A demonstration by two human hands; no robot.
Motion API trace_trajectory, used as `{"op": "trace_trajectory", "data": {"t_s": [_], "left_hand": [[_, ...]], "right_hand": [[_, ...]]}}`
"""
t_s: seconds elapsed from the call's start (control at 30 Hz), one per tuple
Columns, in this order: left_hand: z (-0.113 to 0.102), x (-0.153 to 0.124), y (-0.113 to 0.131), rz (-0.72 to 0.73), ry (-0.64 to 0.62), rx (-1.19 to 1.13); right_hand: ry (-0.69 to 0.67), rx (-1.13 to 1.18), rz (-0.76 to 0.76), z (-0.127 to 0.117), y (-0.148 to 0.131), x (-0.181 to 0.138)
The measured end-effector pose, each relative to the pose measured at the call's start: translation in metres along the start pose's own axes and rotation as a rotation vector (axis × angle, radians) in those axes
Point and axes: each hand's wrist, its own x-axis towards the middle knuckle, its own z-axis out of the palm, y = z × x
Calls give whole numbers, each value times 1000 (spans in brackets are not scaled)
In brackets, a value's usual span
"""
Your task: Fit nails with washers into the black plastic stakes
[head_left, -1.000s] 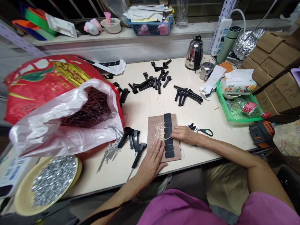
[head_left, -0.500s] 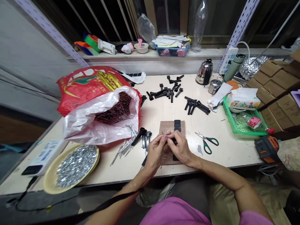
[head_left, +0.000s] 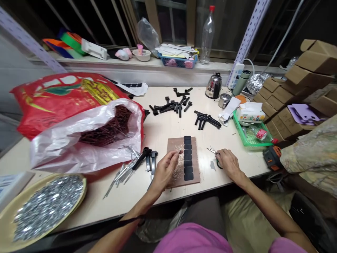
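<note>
My left hand (head_left: 165, 171) hovers over the left edge of a brown wooden board (head_left: 172, 175), its fingertips pinching a tiny dark scrap (head_left: 180, 151). A column of black rounded pads (head_left: 187, 157) runs down the board, with pale crumbs (head_left: 179, 161) scattered beside them. To the right of the board, my right hand (head_left: 229, 163) has closed around green-handled scissors (head_left: 217, 161). Their steel blades (head_left: 212, 150) point left toward the board and do not touch it. The fingers hide most of the handles.
Black plastic parts (head_left: 205, 119) lie in loose piles beyond the board. At left are a red and white bag of dark pins (head_left: 105, 130) and a round tray of silver metal bits (head_left: 47, 207). A green basket (head_left: 249, 135) and cardboard boxes (head_left: 281, 102) stand at right.
My hands have come apart from their position together over the board. The right hand has moved right and taken the scissors. The left hand has drawn back to the board's left side.
</note>
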Motion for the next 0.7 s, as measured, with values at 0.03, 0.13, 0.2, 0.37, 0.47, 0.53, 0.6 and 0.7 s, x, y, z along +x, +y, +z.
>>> {"op": "trace_trajectory", "data": {"t_s": [0.03,0.13,0.2,0.37,0.47,0.53,0.6,0.7], "left_hand": [[1,2,-1,-42,-47,-19],[4,5,-4,-199,-196,-123],[6,6,-3,-281,-268,-200],[6,8,4,-369,-368,-309],[5,8,5,-374,-384,-363],[5,8,5,-378,-395,-392],[5,7,4,-387,-405,-417],[5,7,4,-404,-425,-440]], "right_hand": [[-33,-52,20,6,4,-7],[-70,-110,-3,18,10,-23],[-78,-116,-35,21,14,-28],[-96,-125,-94,18,27,-29],[-103,-82,-88,15,32,-24],[-86,-49,-74,12,33,-21],[-46,-20,-71,10,31,-18],[67,65,-102,5,21,-17]]}}
